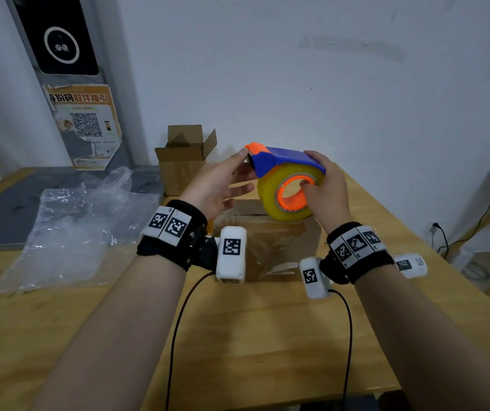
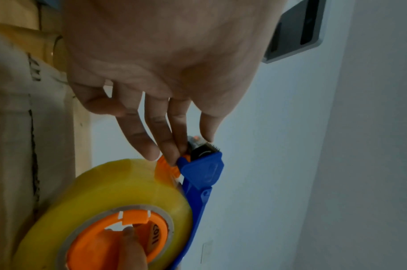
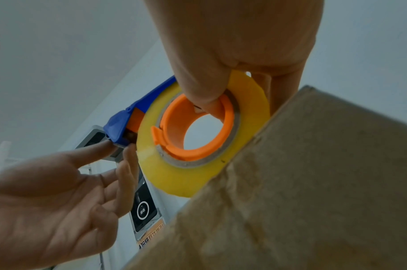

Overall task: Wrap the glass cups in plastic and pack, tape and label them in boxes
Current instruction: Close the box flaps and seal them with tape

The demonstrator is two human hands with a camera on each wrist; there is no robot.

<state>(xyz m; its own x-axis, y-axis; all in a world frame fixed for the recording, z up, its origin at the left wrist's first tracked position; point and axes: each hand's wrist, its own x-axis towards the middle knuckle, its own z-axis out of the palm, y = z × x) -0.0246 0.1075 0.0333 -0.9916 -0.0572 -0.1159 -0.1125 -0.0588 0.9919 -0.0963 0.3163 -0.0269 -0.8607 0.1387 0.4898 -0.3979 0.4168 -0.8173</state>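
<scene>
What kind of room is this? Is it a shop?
Probably a small parcel-packing spot, not clearly a shop. A wooden table holds cardboard boxes, plastic wrap and a tape dispenser, and a QR-code poster hangs on the wall.

Both forearms reach forward with banded wrists, the right hand curled with its thumb hooked inward and fingers wrapped over the top, the left hand palm turned toward the right one, fingers mostly straight and spread, thumb and forefinger tips pinching close together.
</scene>
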